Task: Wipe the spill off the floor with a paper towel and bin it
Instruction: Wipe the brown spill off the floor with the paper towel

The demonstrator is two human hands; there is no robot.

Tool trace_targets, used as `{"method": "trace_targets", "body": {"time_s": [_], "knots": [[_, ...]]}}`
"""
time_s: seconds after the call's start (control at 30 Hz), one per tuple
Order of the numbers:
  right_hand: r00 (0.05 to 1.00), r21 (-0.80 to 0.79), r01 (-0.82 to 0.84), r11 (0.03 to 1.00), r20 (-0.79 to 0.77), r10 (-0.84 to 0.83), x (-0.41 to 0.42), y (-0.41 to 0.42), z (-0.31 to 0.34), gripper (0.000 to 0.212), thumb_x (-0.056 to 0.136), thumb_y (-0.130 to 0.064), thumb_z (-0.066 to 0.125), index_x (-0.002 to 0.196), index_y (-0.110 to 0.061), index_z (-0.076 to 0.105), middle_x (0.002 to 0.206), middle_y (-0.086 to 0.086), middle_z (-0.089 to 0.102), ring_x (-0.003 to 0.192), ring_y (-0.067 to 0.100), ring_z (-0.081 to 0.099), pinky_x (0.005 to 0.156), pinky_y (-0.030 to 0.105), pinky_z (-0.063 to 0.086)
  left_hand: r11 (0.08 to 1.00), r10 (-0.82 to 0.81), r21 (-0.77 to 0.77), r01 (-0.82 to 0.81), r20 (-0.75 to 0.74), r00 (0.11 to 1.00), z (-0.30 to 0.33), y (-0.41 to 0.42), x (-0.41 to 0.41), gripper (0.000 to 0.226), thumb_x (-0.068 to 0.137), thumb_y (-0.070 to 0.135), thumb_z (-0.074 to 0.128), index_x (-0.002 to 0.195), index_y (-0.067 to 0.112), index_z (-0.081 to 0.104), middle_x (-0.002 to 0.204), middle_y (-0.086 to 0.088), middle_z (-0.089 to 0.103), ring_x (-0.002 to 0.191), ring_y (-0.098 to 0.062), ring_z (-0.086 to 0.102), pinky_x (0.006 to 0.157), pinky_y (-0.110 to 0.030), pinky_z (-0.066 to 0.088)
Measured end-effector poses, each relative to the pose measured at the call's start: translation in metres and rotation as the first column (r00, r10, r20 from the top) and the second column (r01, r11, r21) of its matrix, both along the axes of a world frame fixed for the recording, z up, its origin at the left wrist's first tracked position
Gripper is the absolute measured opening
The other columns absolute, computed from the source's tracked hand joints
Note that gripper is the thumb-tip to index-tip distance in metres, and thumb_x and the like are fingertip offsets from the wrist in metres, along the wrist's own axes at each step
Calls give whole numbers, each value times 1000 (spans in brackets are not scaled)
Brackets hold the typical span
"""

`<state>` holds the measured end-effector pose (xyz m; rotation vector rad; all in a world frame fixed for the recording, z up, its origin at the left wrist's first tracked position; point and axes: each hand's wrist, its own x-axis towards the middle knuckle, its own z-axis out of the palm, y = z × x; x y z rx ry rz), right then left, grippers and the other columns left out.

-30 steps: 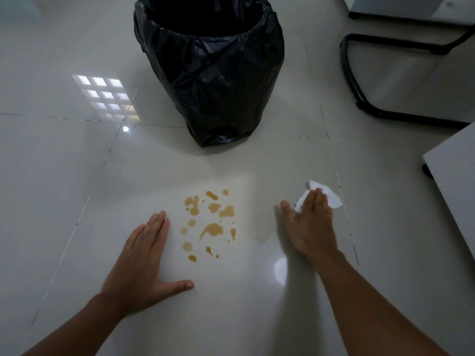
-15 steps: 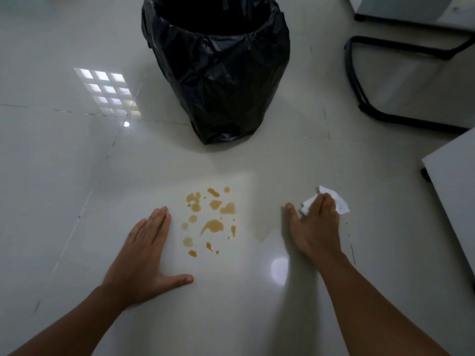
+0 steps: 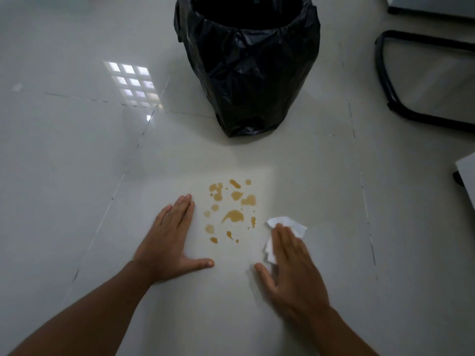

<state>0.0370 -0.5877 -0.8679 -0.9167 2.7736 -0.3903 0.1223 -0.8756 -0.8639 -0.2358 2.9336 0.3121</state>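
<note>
Far left: pale glossy floor tiles (image 3: 64, 163), dark grout lines running across, bright window-grid reflection near the upper middle.

Next, left hand (image 3: 169, 242) lying palm-down and flat on the tile, four fingers (image 3: 183, 208) extended and pressed close together, pointing away from the body, thumb stretched out sideways to the right. Nothing held. Fingertips just left of the spill, not touching it.

Centre: brown spill (image 3: 232, 209), a scatter of amber drops and small puddles on the tile between the two hands, undisturbed, largest teardrop-shaped patch roughly in the middle of the cluster.

Beyond the spill, farther from the body: bin (image 3: 249, 73) lined with a black plastic bag, upright, mouth open, standing well apart from the drops.

Right of the spill: right hand (image 3: 293, 268) palm-down over a crumpled white paper towel (image 3: 288, 226), fingers laid together on top and pressing it to the floor, thumb out to the left touching the tile. Towel poking out past the fingertips and on the thumb side, its near edge just beside the rightmost drops; contact with them impossible to tell.

Far right: black tubular chair base (image 3: 385, 80) on the floor, and the grey corner of furniture (image 3: 467, 173) at the frame edge.
</note>
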Motion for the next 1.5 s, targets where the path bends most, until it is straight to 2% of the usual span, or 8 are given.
{"method": "trace_targets", "body": {"time_s": [0.17, 0.4, 0.57, 0.77, 1.07, 1.27, 1.37, 1.5], "knots": [[953, 2, 296, 955, 63, -296, -43, -57, -3, 100, 87, -74, 21, 155, -2, 4, 165, 14, 3, 152, 25, -1, 124, 41, 3, 1000, 11, 16, -11, -29, 1000, -3, -2, 1, 138, 66, 100, 39, 158, 2, 9, 169, -12, 5, 156, -23, 2, 125, -43, 7], [976, 56, -217, 975, 13, 216, -9, -2, 9, 86, 93, -68, 26, 156, -13, 11, 164, -1, 1, 152, 14, 0, 123, 35, 6, 999, 10, 38, -9, -32, 999, -2, -6, 7, 139, 62, 101, 44, 160, 7, 9, 170, -5, 3, 156, -16, -2, 125, -40, 2], [998, 30, -16, 999, 61, 14, -51, -30, 7, 93, 91, -71, 24, 156, -12, -6, 165, 4, -7, 151, 15, -10, 123, 35, -1, 989, 145, 7, -145, -32, 989, -5, 1, 11, 148, 56, 107, 32, 159, 4, 7, 169, -8, -1, 156, -20, -5, 125, -45, 3], [981, -27, -88, 996, 172, 91, -77, -50, 7, 89, 91, -71, 20, 155, -17, -11, 164, -2, -18, 148, 9, -20, 120, 30, -9, 994, 110, 25, -109, -32, 993, -5, -7, 14, 146, 59, 105, 38, 159, 5, 2, 169, -8, -5, 156, -18, -8, 127, -46, 4], [935, -157, -149, 976, 298, 191, -126, -79, 21, 79, 92, -59, 49, 155, -31, 9, 163, -17, 3, 144, -3, -6, 119, 29, 3, 995, 100, -3, -100, -37, 994, -8, -7, 13, 144, 61, 104, 39, 159, 3, 4, 169, -11, -2, 156, -20, -5, 126, -48, 9], [981, -288, -25, 957, 178, 79, -132, -75, 12, 65, 96, -53, 46, 153, -27, 28, 161, -12, 25, 148, 7, 19, 120, 35, 22, 994, 109, 0, -109, -29, 994, -7, -5, 12, 142, 63, 103, 39, 159, 3, 5, 169, -11, 0, 156, -20, -5, 126, -49, 11], [984, -245, 20, 969, 179, 25, -131, -77, 11, 57, 102, -43, 38, 154, -24, 25, 162, -10, 19, 147, 2, 6, 124, 38, 11, 994, 112, -1, -112, -26, 993, -8, -6, 12, 141, 64, 102, 40, 159, 4, 5, 169, -10, -1, 156, -20, -5, 126, -49, 10], [975, -131, -131, 983, 160, 152, -134, -95, 16, 52, 105, -35, 26, 155, -19, 22, 164, -5, 15, 146, -2, 0, 119, 23, -6, 994, 110, -2, -110, -34, 993, -8, -6, 12, 140, 65, 101, 41, 159, 3, 6, 169, -10, 0, 156, -21, -3, 126, -49, 11]]}}
